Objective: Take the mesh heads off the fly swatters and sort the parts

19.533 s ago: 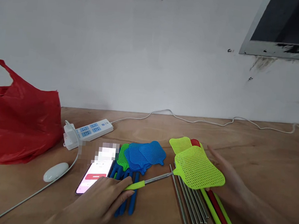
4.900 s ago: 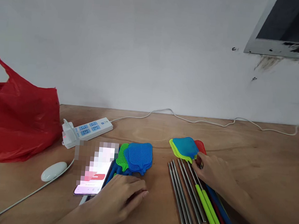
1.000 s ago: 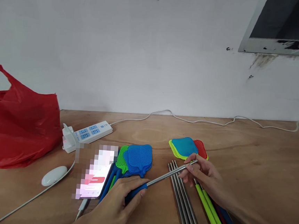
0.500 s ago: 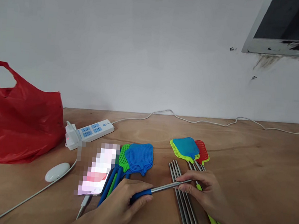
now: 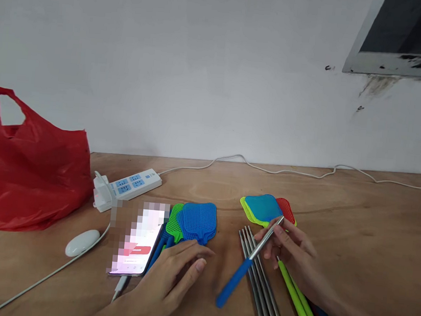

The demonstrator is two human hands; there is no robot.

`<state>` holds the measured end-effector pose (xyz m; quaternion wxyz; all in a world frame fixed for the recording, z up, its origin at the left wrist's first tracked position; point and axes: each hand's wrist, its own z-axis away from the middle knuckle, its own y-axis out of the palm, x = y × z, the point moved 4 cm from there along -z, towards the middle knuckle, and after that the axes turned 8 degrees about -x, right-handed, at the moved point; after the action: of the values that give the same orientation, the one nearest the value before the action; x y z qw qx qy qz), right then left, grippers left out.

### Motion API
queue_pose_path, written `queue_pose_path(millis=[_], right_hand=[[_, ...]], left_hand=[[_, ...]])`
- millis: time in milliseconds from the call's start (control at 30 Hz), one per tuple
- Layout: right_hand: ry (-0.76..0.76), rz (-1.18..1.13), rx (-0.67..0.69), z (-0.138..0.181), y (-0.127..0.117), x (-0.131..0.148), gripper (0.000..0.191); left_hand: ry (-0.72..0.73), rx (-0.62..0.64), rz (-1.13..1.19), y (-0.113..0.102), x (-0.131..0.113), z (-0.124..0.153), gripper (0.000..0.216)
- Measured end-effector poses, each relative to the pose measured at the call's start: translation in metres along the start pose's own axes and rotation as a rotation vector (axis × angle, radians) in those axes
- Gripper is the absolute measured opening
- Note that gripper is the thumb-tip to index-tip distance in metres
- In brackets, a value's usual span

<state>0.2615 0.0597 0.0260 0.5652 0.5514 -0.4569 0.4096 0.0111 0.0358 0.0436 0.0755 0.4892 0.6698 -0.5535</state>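
My right hand (image 5: 294, 249) pinches the metal end of a blue-handled rod (image 5: 234, 283), which slants down to the left over several bare metal rods (image 5: 260, 285). My left hand (image 5: 172, 277) holds nothing. Its fingers are apart, just in front of some blue fly swatter heads (image 5: 198, 221) and a green one (image 5: 175, 221). Beyond my right hand lie more swatter heads, a blue one (image 5: 261, 206) over a yellow one, with a red one (image 5: 285, 209) beside them. Yellow-green handles (image 5: 296, 298) show partly under my right forearm.
A lit phone (image 5: 140, 245), partly blurred, lies on the wooden table (image 5: 373, 231) left of my left hand. Further left are a white power strip (image 5: 130, 185), a white oval object (image 5: 82, 242) with a cable beside it, and a red plastic bag (image 5: 32, 172).
My left hand has let go of the rod's blue handle. My right hand has turned the rod, so its metal end points up and the blue end hangs down to the left.
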Motion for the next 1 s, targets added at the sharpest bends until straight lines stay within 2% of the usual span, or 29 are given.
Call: queue_pose_path(millis=[100,233,333,400,500,700,900,1000], right_hand=[[0.072,-0.096,-0.073,-0.002,-0.003,0.002,0.037],[0.157,-0.131,-0.095,-0.002,-0.003,0.003,0.041],[0.181,-0.116,-0.087,-0.003,-0.002,0.003,0.042],[0.182,-0.098,-0.068,-0.003,-0.001,0.002,0.042],[0.189,-0.063,-0.041,-0.002,-0.001,0.002,0.044],[0.226,0.037,0.005,-0.002,-0.001,-0.004,0.046],[0.287,0.094,0.153,-0.011,-0.004,-0.021,0.054],[0.308,0.154,0.215,-0.009,-0.005,-0.024,0.053]], left_hand=[[-0.002,-0.012,-0.074,-0.001,0.004,-0.003,0.026],[0.027,-0.006,-0.187,0.002,0.005,-0.005,0.028],[0.065,-0.078,-0.368,0.001,0.013,-0.006,0.024],[0.099,-0.149,-0.508,0.000,0.022,-0.006,0.031],[0.165,-0.143,-0.621,0.001,0.031,-0.008,0.043],[0.097,-0.106,-0.577,-0.005,0.024,-0.012,0.034],[0.139,-0.082,-0.577,-0.003,0.028,-0.011,0.053],[0.118,-0.054,-0.587,-0.003,0.032,-0.010,0.047]])
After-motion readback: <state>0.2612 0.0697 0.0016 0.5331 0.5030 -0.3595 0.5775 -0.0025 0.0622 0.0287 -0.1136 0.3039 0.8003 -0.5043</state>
